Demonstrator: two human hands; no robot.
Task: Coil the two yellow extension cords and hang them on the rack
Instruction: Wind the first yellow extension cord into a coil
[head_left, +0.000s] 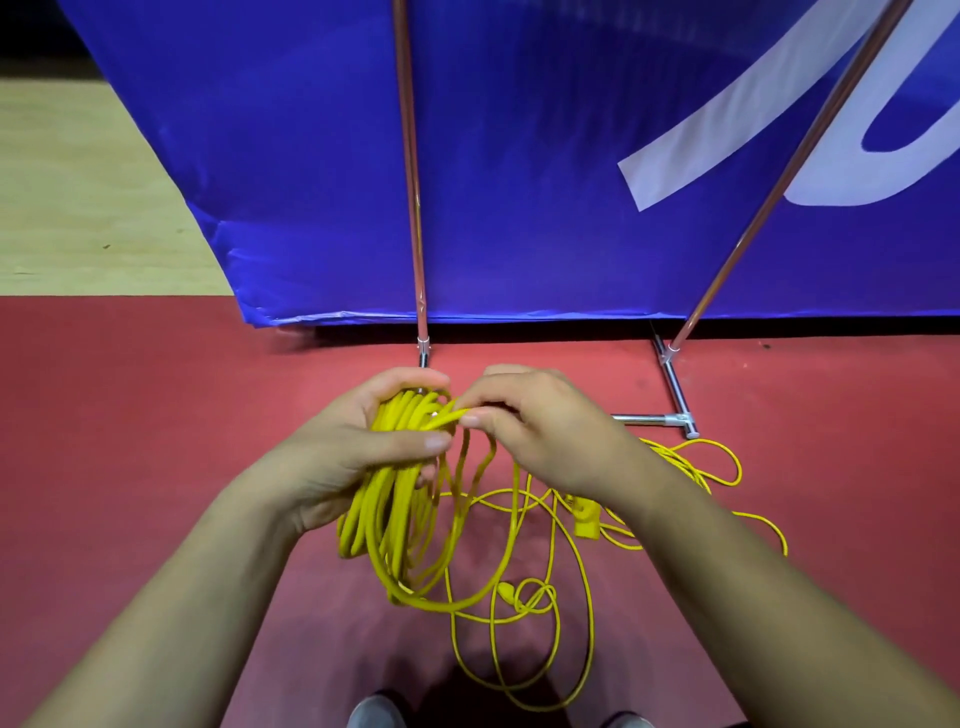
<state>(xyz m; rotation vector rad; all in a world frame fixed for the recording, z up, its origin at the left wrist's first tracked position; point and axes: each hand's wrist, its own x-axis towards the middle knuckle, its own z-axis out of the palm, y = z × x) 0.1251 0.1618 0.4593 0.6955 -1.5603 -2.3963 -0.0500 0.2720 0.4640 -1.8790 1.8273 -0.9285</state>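
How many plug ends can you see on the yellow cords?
2: one yellow plastic plug end right of the held yellow cord coil, another below it. Others may be hidden.

The left hand (358, 441) grips a thick bundle of yellow cord loops (395, 519) hanging below the palm. The right hand (540, 421) pinches one strand at the bundle's top. Loose yellow cord (571, 597) sprawls on the red floor (130, 415), before a blue banner (519, 182) on metal poles (413, 182).
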